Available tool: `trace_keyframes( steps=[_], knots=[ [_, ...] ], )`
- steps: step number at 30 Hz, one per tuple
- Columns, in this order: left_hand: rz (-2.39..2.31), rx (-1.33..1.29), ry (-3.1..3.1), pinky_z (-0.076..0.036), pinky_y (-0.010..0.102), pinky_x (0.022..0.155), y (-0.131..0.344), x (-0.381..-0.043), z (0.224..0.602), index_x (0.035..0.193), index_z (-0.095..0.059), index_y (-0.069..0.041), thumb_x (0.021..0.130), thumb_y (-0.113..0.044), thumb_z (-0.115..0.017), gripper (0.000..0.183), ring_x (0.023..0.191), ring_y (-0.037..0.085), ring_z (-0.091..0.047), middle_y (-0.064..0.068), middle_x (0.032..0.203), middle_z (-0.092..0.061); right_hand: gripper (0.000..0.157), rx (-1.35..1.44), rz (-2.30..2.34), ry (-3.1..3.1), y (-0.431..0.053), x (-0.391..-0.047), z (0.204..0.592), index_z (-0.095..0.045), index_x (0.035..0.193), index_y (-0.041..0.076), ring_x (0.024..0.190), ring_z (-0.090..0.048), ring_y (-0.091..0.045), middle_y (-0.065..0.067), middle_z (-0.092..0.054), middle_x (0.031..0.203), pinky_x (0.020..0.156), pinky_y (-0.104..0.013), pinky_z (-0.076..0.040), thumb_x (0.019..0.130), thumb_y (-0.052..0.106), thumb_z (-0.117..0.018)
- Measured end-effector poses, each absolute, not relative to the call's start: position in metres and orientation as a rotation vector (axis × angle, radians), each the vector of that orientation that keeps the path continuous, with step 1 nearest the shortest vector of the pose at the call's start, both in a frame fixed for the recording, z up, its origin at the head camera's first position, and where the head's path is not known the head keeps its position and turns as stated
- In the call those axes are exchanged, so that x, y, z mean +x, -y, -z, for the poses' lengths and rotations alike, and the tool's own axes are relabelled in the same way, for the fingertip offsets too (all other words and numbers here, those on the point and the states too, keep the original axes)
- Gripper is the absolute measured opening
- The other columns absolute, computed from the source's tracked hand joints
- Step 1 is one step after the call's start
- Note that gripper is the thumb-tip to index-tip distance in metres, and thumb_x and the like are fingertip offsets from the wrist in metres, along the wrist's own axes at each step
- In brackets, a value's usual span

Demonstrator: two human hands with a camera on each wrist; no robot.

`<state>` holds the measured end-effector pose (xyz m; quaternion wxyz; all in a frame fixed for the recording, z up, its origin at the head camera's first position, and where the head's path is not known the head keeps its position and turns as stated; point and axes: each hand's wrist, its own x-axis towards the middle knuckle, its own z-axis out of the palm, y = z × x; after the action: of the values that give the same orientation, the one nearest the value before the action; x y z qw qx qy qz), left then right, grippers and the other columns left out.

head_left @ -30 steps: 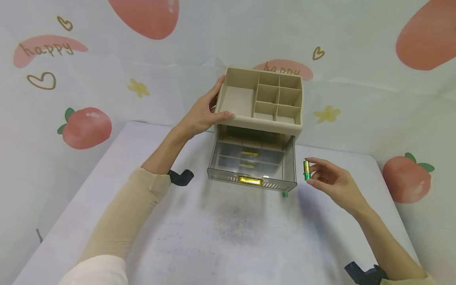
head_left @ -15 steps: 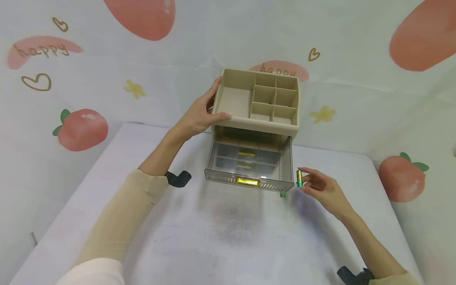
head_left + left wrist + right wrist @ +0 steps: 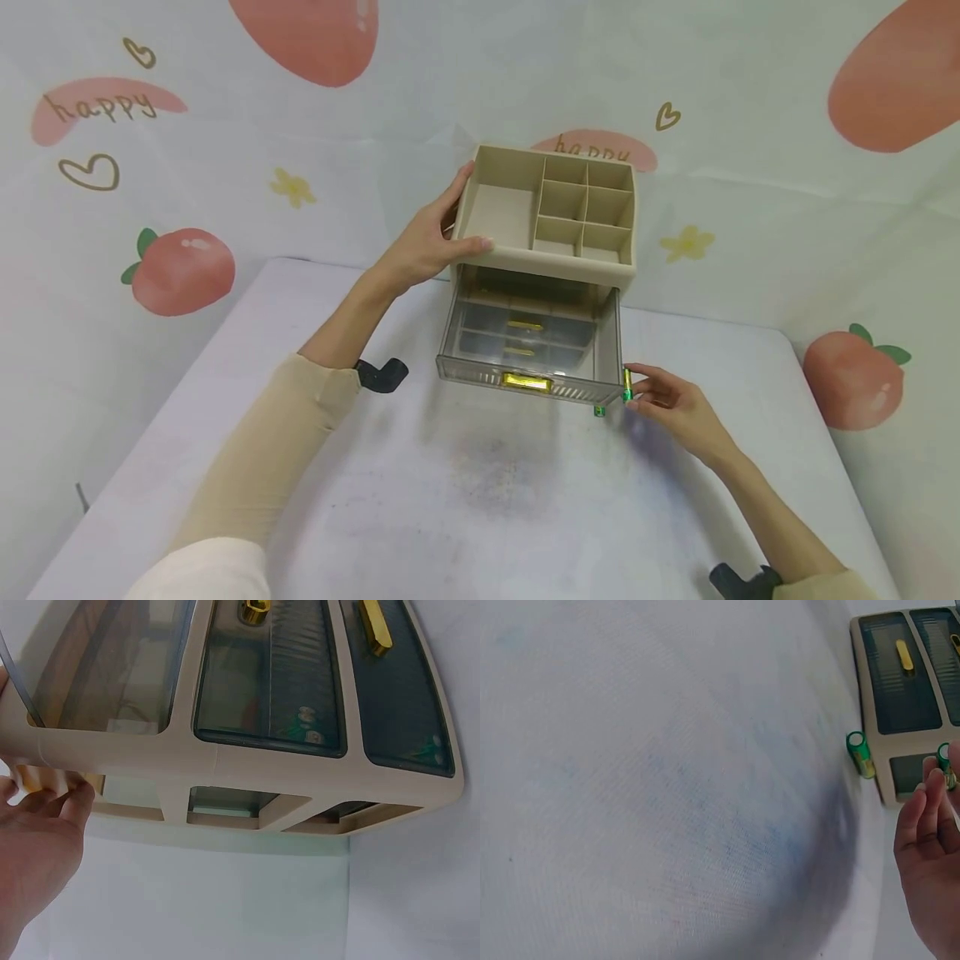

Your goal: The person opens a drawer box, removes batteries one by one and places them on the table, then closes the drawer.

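Observation:
A beige desktop drawer organizer (image 3: 543, 260) stands at the back of the table, its clear top drawer (image 3: 528, 388) pulled out. My left hand (image 3: 420, 246) grips its upper left corner, thumb on the front rim and fingers along the side. In the left wrist view that hand (image 3: 41, 847) touches the organizer's side wall. My right hand (image 3: 678, 408) pinches a green and gold battery (image 3: 627, 386) upright beside the drawer's front right corner. A second green battery (image 3: 599, 411) shows below the drawer; in the right wrist view this battery (image 3: 861, 755) is beside the organizer's base.
Two lower drawers with gold handles (image 3: 525, 324) are closed beneath the extended one. The organizer's top has open compartments (image 3: 585, 204). A patterned cloth (image 3: 360, 167) hangs behind the white table (image 3: 480, 517).
My right hand has moved left and toward me with the battery, to beside the drawer's front right corner. The left hand keeps its hold; the drawer stays pulled out.

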<state>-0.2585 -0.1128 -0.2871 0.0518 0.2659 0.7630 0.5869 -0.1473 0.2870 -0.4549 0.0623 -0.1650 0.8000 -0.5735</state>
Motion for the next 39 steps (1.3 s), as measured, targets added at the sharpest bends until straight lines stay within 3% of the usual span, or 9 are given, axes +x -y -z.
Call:
trace_keyframes(
  steps=[6, 13, 20, 39],
  knots=[
    [-1.815, 0.827, -2.312, -0.033, 0.042, 0.111, 0.115, -0.275, 0.302, 0.161, -0.002, -0.019, 0.09, -0.005, -0.07, 0.099, 0.136, 0.029, -0.038, 0.014, 0.163, -0.02, 0.052, -0.449, 1.684, -2.411, -0.29, -0.152, 0.463, -0.052, 0.137, -0.005, 0.081, -0.069, -0.019, -0.01, -0.069, 0.098, 0.069, -0.025, -0.054, 0.089, -0.002, -0.071],
    [-1.813, 0.841, -2.33, -0.036, 0.036, 0.109, 0.114, -0.281, 0.31, 0.161, -0.006, -0.028, 0.09, -0.012, -0.073, 0.098, 0.132, 0.019, -0.042, 0.006, 0.161, -0.026, 0.056, -0.336, 1.631, -2.34, -0.29, -0.153, 0.472, -0.047, 0.139, -0.009, 0.078, -0.07, -0.015, -0.012, -0.07, 0.093, 0.07, -0.032, -0.057, 0.089, 0.0, -0.071],
    [-1.818, 0.846, -2.326, -0.036, 0.036, 0.109, 0.115, -0.28, 0.311, 0.161, -0.006, -0.029, 0.091, -0.013, -0.072, 0.097, 0.132, 0.02, -0.042, 0.007, 0.159, -0.029, 0.058, -0.405, 1.558, -2.364, -0.289, -0.153, 0.476, -0.04, 0.139, -0.018, 0.075, -0.069, -0.013, -0.019, -0.069, 0.091, 0.068, -0.029, -0.057, 0.09, -0.006, -0.067],
    [-1.822, 0.846, -2.327, -0.035, 0.035, 0.11, 0.116, -0.276, 0.311, 0.161, -0.006, -0.029, 0.09, -0.013, -0.072, 0.098, 0.134, 0.017, -0.041, 0.005, 0.161, -0.025, 0.067, -0.303, 1.488, -2.404, -0.287, -0.157, 0.483, -0.039, 0.141, -0.017, 0.067, -0.068, -0.014, -0.014, -0.069, 0.084, 0.064, -0.027, -0.056, 0.086, 0.001, -0.074]
  ],
)
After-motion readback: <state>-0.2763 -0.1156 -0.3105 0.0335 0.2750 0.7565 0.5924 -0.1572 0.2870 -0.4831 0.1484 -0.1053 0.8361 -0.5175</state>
